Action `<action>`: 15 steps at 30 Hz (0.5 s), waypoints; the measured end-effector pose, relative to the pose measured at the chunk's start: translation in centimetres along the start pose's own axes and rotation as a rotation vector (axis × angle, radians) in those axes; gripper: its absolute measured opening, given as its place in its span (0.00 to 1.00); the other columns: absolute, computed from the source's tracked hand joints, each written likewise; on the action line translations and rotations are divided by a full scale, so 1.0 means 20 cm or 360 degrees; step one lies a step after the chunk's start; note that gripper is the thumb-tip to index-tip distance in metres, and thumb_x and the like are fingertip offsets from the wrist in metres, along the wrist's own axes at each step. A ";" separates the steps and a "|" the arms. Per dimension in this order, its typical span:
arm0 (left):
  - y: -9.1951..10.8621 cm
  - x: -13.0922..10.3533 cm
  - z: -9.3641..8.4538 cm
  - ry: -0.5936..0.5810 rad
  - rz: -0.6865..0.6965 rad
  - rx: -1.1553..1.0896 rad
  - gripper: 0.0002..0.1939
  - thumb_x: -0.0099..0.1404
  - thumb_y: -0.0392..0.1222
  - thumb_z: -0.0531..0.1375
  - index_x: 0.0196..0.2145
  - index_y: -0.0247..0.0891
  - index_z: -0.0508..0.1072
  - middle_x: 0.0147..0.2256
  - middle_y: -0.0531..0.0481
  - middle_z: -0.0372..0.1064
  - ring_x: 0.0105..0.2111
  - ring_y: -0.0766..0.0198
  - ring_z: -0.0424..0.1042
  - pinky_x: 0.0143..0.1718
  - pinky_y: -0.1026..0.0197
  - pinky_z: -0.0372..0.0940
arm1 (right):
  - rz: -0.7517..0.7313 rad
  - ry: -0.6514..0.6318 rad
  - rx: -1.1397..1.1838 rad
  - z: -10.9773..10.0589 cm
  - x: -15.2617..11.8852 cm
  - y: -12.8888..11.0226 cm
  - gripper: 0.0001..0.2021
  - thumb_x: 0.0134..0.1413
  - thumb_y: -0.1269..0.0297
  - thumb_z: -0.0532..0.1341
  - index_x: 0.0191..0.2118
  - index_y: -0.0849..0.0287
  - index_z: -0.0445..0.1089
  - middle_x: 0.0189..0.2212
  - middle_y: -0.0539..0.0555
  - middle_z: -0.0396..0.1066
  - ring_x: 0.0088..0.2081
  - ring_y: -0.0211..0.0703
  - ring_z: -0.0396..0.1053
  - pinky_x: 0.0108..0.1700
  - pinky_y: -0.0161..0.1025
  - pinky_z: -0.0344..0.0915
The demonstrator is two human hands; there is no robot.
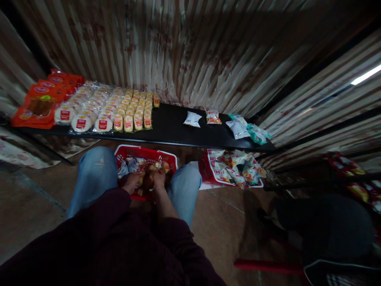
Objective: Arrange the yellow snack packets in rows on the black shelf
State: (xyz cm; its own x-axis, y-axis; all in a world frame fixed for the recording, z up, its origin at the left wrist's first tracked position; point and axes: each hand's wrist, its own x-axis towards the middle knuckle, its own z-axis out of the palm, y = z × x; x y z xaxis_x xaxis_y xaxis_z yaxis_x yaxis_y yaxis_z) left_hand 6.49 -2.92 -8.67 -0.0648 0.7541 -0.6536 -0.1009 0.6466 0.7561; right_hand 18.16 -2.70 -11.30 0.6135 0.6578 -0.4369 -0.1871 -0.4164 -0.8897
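Note:
Between my knees a red plastic basket (173, 153) holds small yellow wrapped snacks (164, 165) and white-and-blue packets (122, 169). My left hand (132, 182) is down in the basket, its fingers curled against yellow wrapped snacks. Beside it my right hand (158, 179) also reaches in, closed around yellow wrapped snacks. Dim light hides the fingertips and how many pieces they hold. Just ahead, the black shelf (172, 123) carries upright rows of the same yellow wrapped snacks (137, 119).
Round white crackers (81, 123) in clear wrap and orange bags (40, 105) fill the shelf's left end. Several loose packets (238, 129) lie to the right. A second red basket (205, 169) holds snack bags. Another person (324, 226) sits at the right by a red bar (268, 266).

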 end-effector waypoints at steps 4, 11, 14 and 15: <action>0.03 -0.04 -0.01 0.0103 -0.0106 -0.0082 0.06 0.49 0.32 0.62 0.28 0.37 0.71 0.26 0.49 0.72 0.27 0.63 0.71 0.28 0.63 0.63 | 0.0003 0.0015 -0.0022 0.02 0.00 0.01 0.01 0.41 0.67 0.57 0.23 0.56 0.66 0.18 0.45 0.68 0.27 0.38 0.68 0.34 0.33 0.64; 0.09 -0.07 -0.02 -0.0005 -0.0189 -0.0394 0.11 0.51 0.32 0.59 0.35 0.37 0.71 0.29 0.49 0.71 0.27 0.67 0.71 0.31 0.65 0.65 | 0.0072 -0.0093 0.0141 0.03 -0.02 -0.02 0.03 0.43 0.66 0.58 0.28 0.59 0.68 0.19 0.47 0.69 0.23 0.37 0.67 0.28 0.32 0.64; 0.11 -0.09 -0.02 -0.0094 -0.0206 -0.0484 0.10 0.52 0.33 0.60 0.35 0.37 0.71 0.30 0.47 0.71 0.27 0.66 0.71 0.31 0.64 0.66 | 0.0109 -0.0185 0.0223 0.04 -0.06 -0.04 0.04 0.44 0.65 0.59 0.28 0.59 0.68 0.19 0.47 0.70 0.22 0.35 0.66 0.27 0.31 0.63; 0.12 -0.09 -0.03 -0.0108 -0.0206 -0.0501 0.11 0.52 0.34 0.60 0.35 0.36 0.72 0.31 0.47 0.72 0.27 0.66 0.71 0.31 0.64 0.66 | 0.0120 -0.0215 0.0247 0.04 -0.07 -0.04 0.04 0.44 0.65 0.59 0.28 0.59 0.68 0.20 0.46 0.70 0.23 0.35 0.66 0.26 0.31 0.63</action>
State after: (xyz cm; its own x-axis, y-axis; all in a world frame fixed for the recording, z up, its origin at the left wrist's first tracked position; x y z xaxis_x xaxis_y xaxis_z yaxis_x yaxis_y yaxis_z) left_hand 5.84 -2.87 -5.67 0.0334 0.6808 -0.7317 -0.4058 0.6782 0.6126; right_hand 16.87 -2.82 -10.05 0.4867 0.7111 -0.5074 -0.3508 -0.3728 -0.8590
